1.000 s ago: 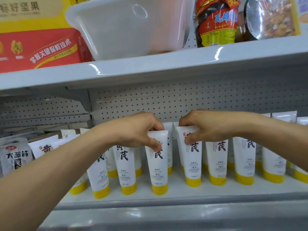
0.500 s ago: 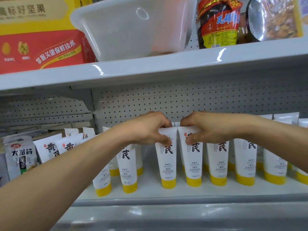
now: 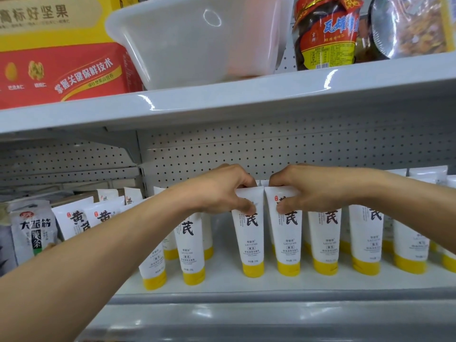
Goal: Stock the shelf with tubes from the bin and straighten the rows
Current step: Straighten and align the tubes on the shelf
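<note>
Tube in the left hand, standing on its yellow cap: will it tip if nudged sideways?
Probably tippy: the tube is tall on a narrow yellow cap. Likely soft-walled, since the left hand pinches its flat crimped top.

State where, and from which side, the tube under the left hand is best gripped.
Pinch its flat upper end, coming from above and in front, as the left hand does: thumb on the printed face, fingers behind. The tube stands on its yellow cap, and the neighbouring tube crowds its right side.
</note>
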### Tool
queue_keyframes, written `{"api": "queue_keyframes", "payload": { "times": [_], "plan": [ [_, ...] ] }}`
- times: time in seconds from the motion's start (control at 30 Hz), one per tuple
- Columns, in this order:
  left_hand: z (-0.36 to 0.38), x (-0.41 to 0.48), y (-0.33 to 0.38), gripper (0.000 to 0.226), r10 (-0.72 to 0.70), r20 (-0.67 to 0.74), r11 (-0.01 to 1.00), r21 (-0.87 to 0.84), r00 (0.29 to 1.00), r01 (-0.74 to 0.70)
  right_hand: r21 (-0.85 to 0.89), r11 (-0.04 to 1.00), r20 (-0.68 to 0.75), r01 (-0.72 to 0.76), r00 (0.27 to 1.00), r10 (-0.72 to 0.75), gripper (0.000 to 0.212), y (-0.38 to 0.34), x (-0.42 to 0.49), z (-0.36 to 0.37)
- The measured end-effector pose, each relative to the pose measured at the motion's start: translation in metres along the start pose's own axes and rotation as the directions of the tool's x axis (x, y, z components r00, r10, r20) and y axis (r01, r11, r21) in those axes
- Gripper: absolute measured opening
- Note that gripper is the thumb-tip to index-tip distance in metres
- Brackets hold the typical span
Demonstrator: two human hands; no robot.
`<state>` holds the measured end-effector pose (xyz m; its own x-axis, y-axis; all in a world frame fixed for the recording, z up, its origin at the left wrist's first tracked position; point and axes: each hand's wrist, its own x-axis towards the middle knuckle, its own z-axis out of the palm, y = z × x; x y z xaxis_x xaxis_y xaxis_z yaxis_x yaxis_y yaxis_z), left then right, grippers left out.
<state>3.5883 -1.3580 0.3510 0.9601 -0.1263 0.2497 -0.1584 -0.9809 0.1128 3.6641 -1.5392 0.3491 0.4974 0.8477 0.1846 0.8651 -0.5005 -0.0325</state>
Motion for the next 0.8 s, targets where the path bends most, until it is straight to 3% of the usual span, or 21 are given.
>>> {"api": "queue_keyframes", "payload": {
  "times": [0.17,0.27,0.4,0.53,0.67,0.8],
  "plan": [
    [-0.001,-0.002,0.001,0.018,-0.005,0.008,1.0,0.002,1.0,0.005,0.033,0.999,0.008,-0.015,1.0,0.015,0.011,-0.002,-0.001,-0.002],
    [-0.003,-0.004,0.001,0.025,-0.002,-0.014,1.0,0.016,1.0,0.002,0.071,0.997,-0.06,-0.023,0.998,0.028,0.014,-0.004,-0.004,-0.004],
    [-0.013,-0.019,-0.002,0.03,0.008,-0.182,0.999,-0.036,0.983,-0.015,0.058,0.998,-0.256,0.001,0.967,0.014,0.019,-0.008,-0.011,-0.011],
    [-0.033,-0.041,-0.017,0.018,-0.03,-0.328,0.995,-0.098,0.944,-0.002,0.082,0.995,-0.389,0.061,0.921,-0.024,0.008,-0.013,-0.013,-0.016],
    [-0.047,-0.054,-0.041,0.008,-0.123,-0.292,0.98,-0.186,0.948,0.07,0.105,0.99,-0.372,0.096,0.927,-0.051,0.006,-0.018,-0.007,-0.017],
    [-0.052,-0.052,-0.062,0.018,-0.147,-0.206,0.978,-0.177,0.967,0.11,0.114,0.985,-0.327,0.131,0.941,-0.087,0.007,-0.021,0.011,-0.017]
  ]
}}
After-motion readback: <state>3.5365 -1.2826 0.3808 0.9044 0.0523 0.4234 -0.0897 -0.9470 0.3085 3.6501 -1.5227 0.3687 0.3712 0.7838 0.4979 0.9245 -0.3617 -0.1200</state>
